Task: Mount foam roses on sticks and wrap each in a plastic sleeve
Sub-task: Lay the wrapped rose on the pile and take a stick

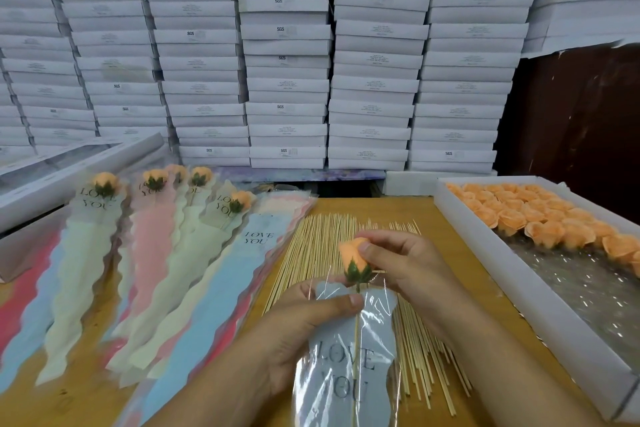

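Stacked white boxes [287, 80] rise behind the desk [450, 229]. Left hand [294, 333] pinches the plastic sleeve [349, 367] near its mouth, thumb on top. Right hand [408, 267] holds the foam rose [355, 258] above that grip; its stick [355, 340] seems to run down inside the sleeve.

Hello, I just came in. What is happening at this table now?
A person is wrapping an orange foam rose that sits on a thin wooden stick. The right hand pinches the rose head, and the left hand holds a clear plastic sleeve printed "LOVE YOU" with the stick inside it. The rose head is not yet in the sleeve. Loose wooden sticks lie beneath, a white tray of orange roses stands right, and finished wrapped roses lie left.
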A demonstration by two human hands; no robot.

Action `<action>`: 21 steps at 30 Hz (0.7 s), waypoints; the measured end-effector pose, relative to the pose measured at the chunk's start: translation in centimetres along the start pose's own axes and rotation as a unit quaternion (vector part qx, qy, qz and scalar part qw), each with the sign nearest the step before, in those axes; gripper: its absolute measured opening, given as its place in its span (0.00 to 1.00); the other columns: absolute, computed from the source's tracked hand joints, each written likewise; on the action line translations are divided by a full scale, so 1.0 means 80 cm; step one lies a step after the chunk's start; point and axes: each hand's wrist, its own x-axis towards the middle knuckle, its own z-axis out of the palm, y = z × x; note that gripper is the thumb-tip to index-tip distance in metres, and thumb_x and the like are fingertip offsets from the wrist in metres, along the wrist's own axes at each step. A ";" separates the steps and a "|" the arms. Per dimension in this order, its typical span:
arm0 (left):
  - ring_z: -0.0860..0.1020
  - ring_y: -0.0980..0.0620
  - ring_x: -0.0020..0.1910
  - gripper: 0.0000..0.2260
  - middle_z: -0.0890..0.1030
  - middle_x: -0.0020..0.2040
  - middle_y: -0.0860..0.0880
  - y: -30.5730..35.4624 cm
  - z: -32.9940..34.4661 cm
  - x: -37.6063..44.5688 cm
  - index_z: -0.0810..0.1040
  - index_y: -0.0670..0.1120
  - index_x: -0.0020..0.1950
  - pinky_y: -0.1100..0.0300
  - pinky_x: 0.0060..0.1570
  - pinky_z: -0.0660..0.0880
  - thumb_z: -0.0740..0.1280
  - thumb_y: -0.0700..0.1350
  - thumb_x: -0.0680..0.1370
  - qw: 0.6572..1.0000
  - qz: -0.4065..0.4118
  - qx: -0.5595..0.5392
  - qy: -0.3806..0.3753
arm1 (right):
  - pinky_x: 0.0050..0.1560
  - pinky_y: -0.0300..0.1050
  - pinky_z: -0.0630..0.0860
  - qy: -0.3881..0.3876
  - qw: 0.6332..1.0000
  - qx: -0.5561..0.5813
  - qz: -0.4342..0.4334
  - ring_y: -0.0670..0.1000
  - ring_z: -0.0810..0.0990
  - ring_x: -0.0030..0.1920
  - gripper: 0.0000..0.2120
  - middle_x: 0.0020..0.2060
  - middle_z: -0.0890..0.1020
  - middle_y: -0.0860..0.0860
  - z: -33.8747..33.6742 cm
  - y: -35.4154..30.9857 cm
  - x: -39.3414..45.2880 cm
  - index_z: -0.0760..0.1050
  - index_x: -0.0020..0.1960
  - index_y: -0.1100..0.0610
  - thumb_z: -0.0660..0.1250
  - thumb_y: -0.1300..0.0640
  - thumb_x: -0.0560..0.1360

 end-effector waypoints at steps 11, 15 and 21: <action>0.83 0.38 0.52 0.29 0.84 0.55 0.35 0.001 0.004 0.004 0.76 0.39 0.68 0.51 0.49 0.80 0.78 0.40 0.68 0.997 0.010 -0.042 0.057 | 0.57 0.55 0.81 -0.007 0.998 -0.067 0.021 0.51 0.85 0.51 0.06 0.46 0.87 0.48 0.003 0.005 0.001 0.86 0.49 0.50 0.70 0.56 0.77; 0.85 0.38 0.51 0.26 0.85 0.52 0.36 0.003 0.003 0.003 0.81 0.43 0.61 0.49 0.51 0.82 0.80 0.42 0.64 0.998 0.012 -0.037 0.045 | 0.50 0.44 0.82 -0.015 0.997 -0.072 0.021 0.46 0.85 0.48 0.10 0.46 0.87 0.47 0.006 0.002 0.000 0.87 0.44 0.51 0.67 0.55 0.78; 0.86 0.42 0.48 0.31 0.86 0.51 0.40 0.002 0.002 0.003 0.80 0.44 0.62 0.53 0.46 0.82 0.80 0.49 0.61 0.997 0.026 -0.024 0.067 | 0.51 0.39 0.80 -0.050 0.996 -0.074 0.008 0.49 0.84 0.46 0.15 0.44 0.87 0.56 0.008 -0.002 -0.003 0.85 0.45 0.60 0.65 0.51 0.78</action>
